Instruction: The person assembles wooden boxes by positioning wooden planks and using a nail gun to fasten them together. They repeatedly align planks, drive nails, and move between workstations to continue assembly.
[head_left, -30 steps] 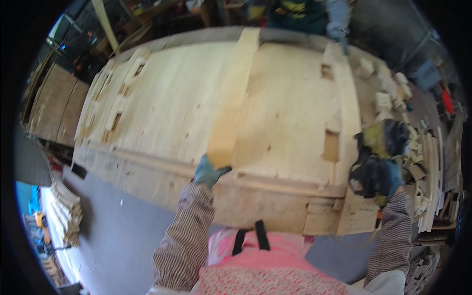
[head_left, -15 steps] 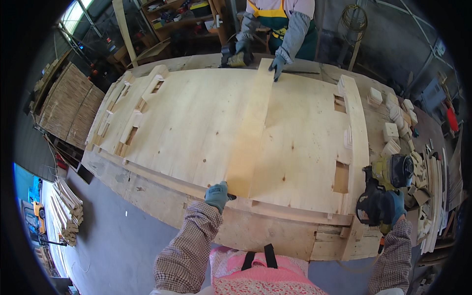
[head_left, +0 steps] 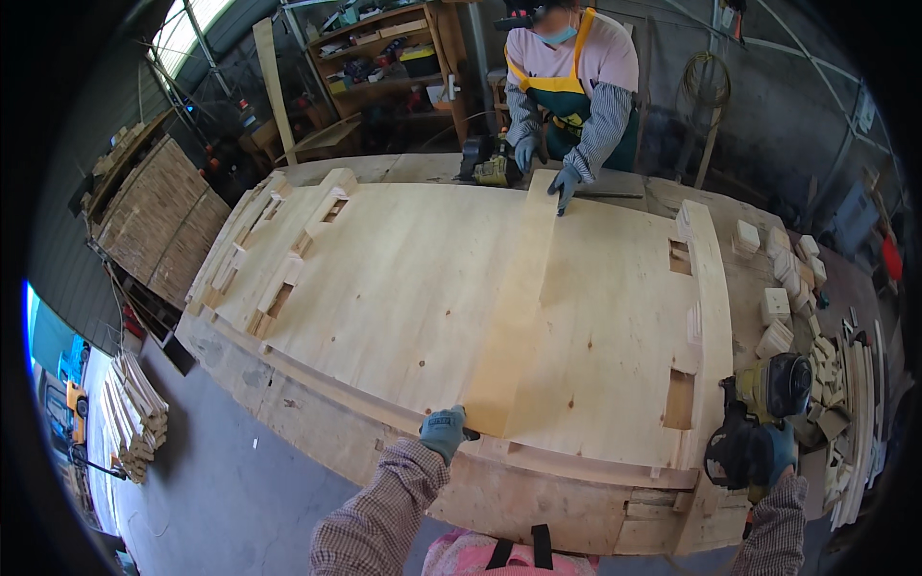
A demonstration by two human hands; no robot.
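A long pale plank (head_left: pixel 514 317) lies across a wide plywood panel (head_left: pixel 403 278), from the near edge to the far edge. My left hand (head_left: pixel 444 432), in a blue-grey glove, is closed at the left corner of the plank's near end. At the right, my gloved right hand (head_left: pixel 780 451) is wrapped round the handle of a yellow and black nail gun (head_left: pixel 773 394), beside the panel's right end; its fingers are partly hidden. Across the table, a co-worker's gloved hand (head_left: pixel 565 187) holds the plank's far end, their other hand (head_left: pixel 525 154) close by.
The co-worker's nail gun (head_left: pixel 492 161) rests at the table's far edge. Slotted wooden rails (head_left: pixel 704 288) stand at both panel ends. Wooden blocks (head_left: pixel 776 305) and thin strips (head_left: pixel 864 413) lie at the right. Stacked timber (head_left: pixel 134 413) is on the floor at left.
The whole view has shifted, with the scene lower in the picture. The co-worker's one hand has left their nail gun and come toward the plank's far end. My hands keep their places.
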